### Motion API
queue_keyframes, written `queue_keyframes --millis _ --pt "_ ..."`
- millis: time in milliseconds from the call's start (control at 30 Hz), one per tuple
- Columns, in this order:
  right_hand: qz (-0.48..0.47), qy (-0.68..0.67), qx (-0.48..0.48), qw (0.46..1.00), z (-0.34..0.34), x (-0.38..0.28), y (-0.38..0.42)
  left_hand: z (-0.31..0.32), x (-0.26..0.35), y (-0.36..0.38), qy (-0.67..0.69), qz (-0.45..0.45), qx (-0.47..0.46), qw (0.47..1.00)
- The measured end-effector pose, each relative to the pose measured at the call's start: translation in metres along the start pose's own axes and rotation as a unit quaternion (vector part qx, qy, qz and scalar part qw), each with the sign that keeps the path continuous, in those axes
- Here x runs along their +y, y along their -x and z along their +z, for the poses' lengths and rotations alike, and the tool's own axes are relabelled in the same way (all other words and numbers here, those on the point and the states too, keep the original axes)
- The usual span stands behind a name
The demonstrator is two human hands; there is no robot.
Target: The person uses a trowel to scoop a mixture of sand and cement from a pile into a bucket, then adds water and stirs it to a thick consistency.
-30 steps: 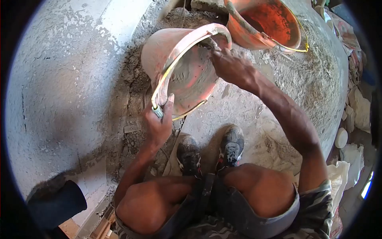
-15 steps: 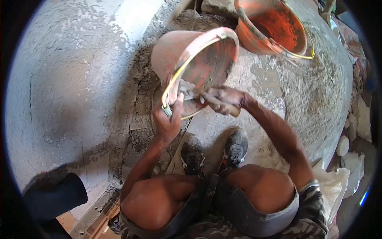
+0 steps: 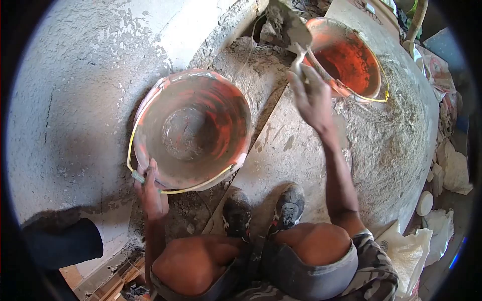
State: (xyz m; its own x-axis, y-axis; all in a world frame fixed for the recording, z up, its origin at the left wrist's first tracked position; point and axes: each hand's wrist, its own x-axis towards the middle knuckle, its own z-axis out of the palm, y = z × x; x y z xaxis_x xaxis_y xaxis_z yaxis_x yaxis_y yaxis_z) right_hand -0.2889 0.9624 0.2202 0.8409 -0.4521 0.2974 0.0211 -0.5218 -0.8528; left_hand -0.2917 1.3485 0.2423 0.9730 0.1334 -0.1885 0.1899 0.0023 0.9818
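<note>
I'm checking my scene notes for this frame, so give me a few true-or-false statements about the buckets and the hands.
1. The left hand grips the rim of the near bucket. True.
2. The near bucket is brim-full of mortar. False: only a smear shows on its bottom and walls.
3. The right hand holds a trowel raised near the far bucket. True.
4. Both hands are on one bucket. False: the right hand is off it, raised with the trowel.
5. The person stands barefoot. False: shoes are worn.

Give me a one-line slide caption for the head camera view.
Left hand grips the mortar-caked orange plastic bucket at its rim; right hand lifts a grey metal trowel beside a second orange bucket.
</note>
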Motion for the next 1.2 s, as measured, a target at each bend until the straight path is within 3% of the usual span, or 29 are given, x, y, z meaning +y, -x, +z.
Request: queue_keyframes --millis 67,100,133,167,200,233,300,333,367,400,433,500,567,667,800,867,933,967,1000,1067,1133,1200 --pt "-0.07 0.056 0.083 0.992 0.05 0.059 -0.007 -0.004 -0.003 0.007 0.053 -0.046 0.006 0.998" --pt "-0.185 0.193 0.023 0.963 0.076 0.135 -0.008 -0.006 -0.006 0.009 0.058 -0.042 0.011 0.997" --pt "-0.285 0.322 -0.038 0.902 0.089 0.192 0.0 -0.012 -0.009 0.012 0.04 -0.064 0.012 0.997" --pt "-0.113 0.255 -0.029 0.96 0.094 0.176 0.006 -0.014 -0.009 0.008 0.022 -0.081 0.005 0.996" --pt "0.057 0.178 -0.015 0.982 0.094 0.153 0.005 -0.009 -0.006 0.001 0.026 -0.074 0.0 0.997" --pt "0.083 0.179 -0.055 0.979 0.084 0.14 0.005 -0.007 -0.003 0.003 0.038 -0.094 0.003 0.995" --pt "0.068 0.177 -0.044 0.981 0.067 0.123 0.014 -0.009 0.006 0.007 0.044 -0.139 0.002 0.989" --pt "0.042 0.171 -0.029 0.984 0.066 0.121 0.01 -0.011 0.003 0.003 0.043 -0.133 0.003 0.99" --pt "0.094 0.117 -0.002 0.989 0.069 0.129 0.014 -0.019 -0.004 0.004 -0.024 -0.099 -0.021 0.995" --pt "0.072 0.163 -0.046 0.983 0.059 0.123 0.013 -0.029 -0.009 0.007 -0.091 -0.065 -0.042 0.993" --pt "0.054 0.141 -0.061 0.987 0.05 0.116 0.011 -0.034 -0.012 -0.002 0.005 -0.144 -0.009 0.989" --pt "0.033 0.11 -0.079 0.99 0.036 0.08 0.009 -0.036 -0.001 -0.007 -0.017 -0.135 -0.015 0.991" --pt "0.198 -0.002 -0.207 0.958 0.011 0.043 0.007 -0.009 0.027 -0.005 -0.036 -0.099 -0.035 0.994" --pt "0.259 -0.099 -0.227 0.933 -0.006 0.028 0.013 -0.001 0.048 -0.024 -0.086 -0.064 -0.122 0.987" --pt "0.207 -0.099 -0.188 0.955 -0.021 -0.013 0.025 0.009 0.055 -0.062 -0.187 -0.102 -0.132 0.968" --pt "0.213 -0.078 -0.234 0.945 -0.032 -0.029 0.029 0.021 0.059 -0.075 -0.141 -0.095 -0.207 0.964" --pt "0.073 -0.049 -0.241 0.967 -0.03 -0.039 0.037 0.036 0.069 -0.081 -0.141 -0.097 -0.217 0.961" --pt "0.102 -0.028 -0.351 0.93 -0.037 -0.061 0.024 0.045 0.074 -0.083 -0.136 -0.098 -0.231 0.958" --pt "0.105 -0.028 -0.348 0.931 -0.03 -0.064 0.023 0.051 0.077 -0.085 -0.138 -0.098 -0.235 0.957" --pt "0.039 0.164 -0.386 0.907 -0.016 -0.064 0.025 0.061 0.079 -0.087 -0.214 -0.082 -0.252 0.94" --pt "0.023 0.178 -0.4 0.899 -0.003 -0.061 0.02 0.074 0.082 -0.078 -0.194 -0.089 -0.264 0.941" --pt "0.076 0.26 -0.537 0.799 0.015 -0.06 0.006 0.084 0.081 -0.071 -0.165 -0.085 -0.287 0.94"
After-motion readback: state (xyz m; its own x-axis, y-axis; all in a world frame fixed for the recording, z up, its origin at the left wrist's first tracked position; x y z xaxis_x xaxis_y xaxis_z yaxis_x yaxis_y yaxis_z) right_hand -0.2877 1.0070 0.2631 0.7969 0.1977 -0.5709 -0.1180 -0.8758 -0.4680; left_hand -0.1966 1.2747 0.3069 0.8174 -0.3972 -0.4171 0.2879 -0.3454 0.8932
